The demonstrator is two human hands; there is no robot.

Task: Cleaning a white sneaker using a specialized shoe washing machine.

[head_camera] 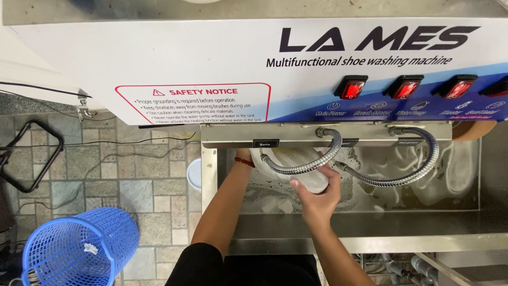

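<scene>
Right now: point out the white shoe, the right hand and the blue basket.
white shoe (296, 159), head view, ribbed sole.
right hand (317, 198), head view, back of the hand, gripping the shoe's end.
blue basket (79, 246), head view, mesh side wall.

Bare forearms, red bead bracelet (244, 162) on left wrist, dark clothing.

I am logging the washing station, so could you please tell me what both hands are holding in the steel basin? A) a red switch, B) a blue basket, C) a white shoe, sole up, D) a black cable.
C: the right hand and left hand hold a white shoe, sole up, under the flexible metal hose in the steel basin.
</scene>
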